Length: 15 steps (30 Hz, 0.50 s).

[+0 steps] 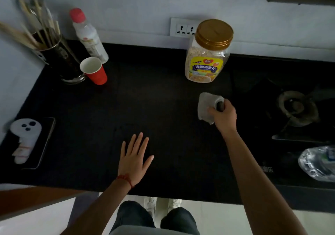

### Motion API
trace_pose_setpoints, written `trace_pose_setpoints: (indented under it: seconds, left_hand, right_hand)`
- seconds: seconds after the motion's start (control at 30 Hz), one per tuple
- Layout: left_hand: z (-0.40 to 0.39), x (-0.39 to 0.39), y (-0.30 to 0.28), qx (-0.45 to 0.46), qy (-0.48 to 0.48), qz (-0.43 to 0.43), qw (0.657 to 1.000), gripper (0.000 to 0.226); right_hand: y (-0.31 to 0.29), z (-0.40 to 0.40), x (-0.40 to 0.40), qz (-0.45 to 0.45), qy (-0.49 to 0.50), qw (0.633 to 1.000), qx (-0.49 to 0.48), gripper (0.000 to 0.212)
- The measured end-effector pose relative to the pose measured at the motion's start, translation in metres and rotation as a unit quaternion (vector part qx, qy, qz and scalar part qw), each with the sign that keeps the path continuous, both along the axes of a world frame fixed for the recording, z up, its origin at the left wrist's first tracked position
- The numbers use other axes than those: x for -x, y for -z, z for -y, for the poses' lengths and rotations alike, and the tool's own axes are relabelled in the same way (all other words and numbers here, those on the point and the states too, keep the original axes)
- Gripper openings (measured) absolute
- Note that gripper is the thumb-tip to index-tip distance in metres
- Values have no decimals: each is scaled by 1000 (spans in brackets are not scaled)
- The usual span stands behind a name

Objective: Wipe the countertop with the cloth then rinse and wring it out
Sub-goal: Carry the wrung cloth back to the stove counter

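A pale grey cloth (205, 105) lies bunched on the black countertop (154, 104), right of centre, just below the oat jar. My right hand (223, 116) grips the cloth's right side, fingers curled around a fold of it, pressing it on the counter. My left hand (135, 156) rests flat on the countertop near the front edge, fingers spread, holding nothing. A red cord sits on its wrist.
An oat jar with a gold lid (208, 51) stands at the back. A red paper cup (94, 70), a red-capped bottle (87, 33) and a utensil holder (54, 53) crowd the back left. A phone (30, 142) lies left. A gas burner (297, 107) and crumpled plastic bottle (319, 164) are right.
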<state>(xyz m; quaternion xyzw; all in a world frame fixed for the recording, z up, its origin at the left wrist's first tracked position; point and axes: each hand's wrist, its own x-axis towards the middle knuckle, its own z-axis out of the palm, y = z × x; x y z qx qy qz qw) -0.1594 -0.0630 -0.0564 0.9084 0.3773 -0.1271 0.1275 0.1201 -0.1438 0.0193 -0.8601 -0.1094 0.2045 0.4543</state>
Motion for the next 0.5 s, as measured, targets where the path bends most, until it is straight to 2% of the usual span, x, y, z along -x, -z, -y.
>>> trace_pose_setpoints:
  seconds: [0.1,0.2,0.27,0.33,0.5]
  left_hand:
    - [1,0,1,-6,-3,2,1000,67]
    - [1,0,4,-23,-1,4,1000,66]
    - [1,0,6,-29,0,0,1000,66]
    - [0,0,7,-42,-3,3,999,66]
    - [-1,-2,3,-38,-9,-19,999,65]
  right_hand:
    - [5,-29,-17,158,-70,983,66,44]
    - [21,-42,-25,284,-182,933,123,48]
    - [35,-46,-22,339,-239,901,127,51]
    - [49,-46,-17,347,-282,883,142,56]
    - [52,-43,-17,283,-347,875,187,64]
